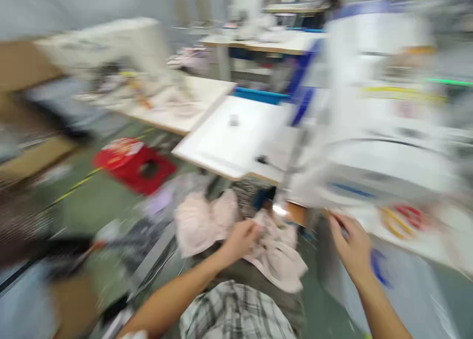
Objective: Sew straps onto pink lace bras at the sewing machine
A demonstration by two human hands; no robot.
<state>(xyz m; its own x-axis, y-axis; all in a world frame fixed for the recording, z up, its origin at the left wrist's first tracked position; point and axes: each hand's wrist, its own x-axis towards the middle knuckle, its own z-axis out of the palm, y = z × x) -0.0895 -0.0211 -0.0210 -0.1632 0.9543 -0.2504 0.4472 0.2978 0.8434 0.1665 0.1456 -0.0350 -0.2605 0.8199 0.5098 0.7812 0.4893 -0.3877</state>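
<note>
A: Motion blur noted; largest item?

B: White machine, right side, outline smeared; a pale counter below it. Ahead, a white counter; to its left, a cream sewing machine

A: Next size down?

B: Red object, left of the white counter and lower; type not readable

A: Location of the pale pink bra?

B: Across the lap, below the white counter's near edge; cups to the left, slack fabric to the right

A: Grip, each side?

B: Left hand: narrow, pinching the bra near its middle. Right hand: at the pale counter's edge, fingers curled; cannot tell whether it holds anything

A: Smallest?

B: A yellow loop and a red loop, side by side on the pale counter, right of the right hand, blurred
</note>
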